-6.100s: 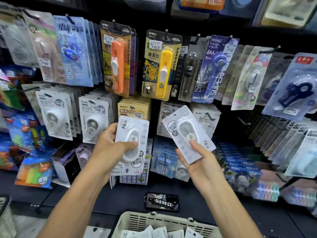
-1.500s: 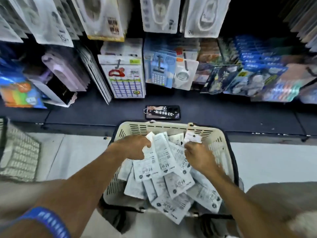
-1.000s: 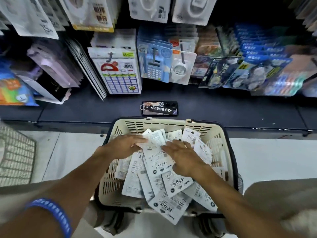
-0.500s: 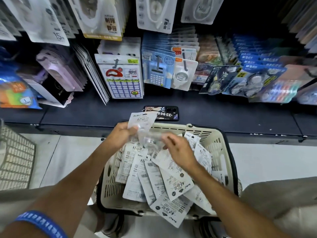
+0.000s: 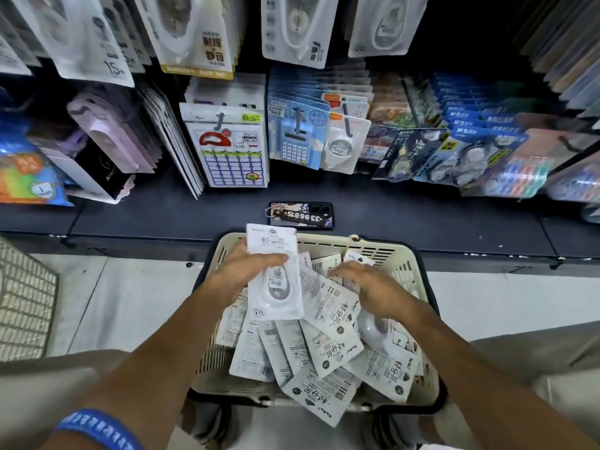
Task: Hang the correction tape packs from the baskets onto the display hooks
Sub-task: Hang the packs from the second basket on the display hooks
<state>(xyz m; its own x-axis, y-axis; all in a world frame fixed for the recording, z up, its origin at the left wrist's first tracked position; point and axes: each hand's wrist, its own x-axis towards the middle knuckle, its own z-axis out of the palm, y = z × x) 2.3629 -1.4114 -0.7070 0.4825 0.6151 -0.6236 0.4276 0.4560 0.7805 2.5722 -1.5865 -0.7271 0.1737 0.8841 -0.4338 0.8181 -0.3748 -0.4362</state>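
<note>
Lower centre: a cream slatted plastic basket [image 5: 402,271] is heaped with loose correction tape packs [image 5: 328,339], flat glossy white cards with clear blister domes, lying overlapped at all angles. One pack [image 5: 276,280] is gripped upright by the left hand [image 5: 240,274], blister outward, probably lifted clear for hanging. The right hand [image 5: 367,282] is laid flat on the heap, fingers spread and relaxed, seemingly sorting. Beyond, a phone [image 5: 302,215] is parked on the dark shelf [image 5: 422,219]. Upper frame: carded packs are held on display hooks [image 5: 220,120].
</note>
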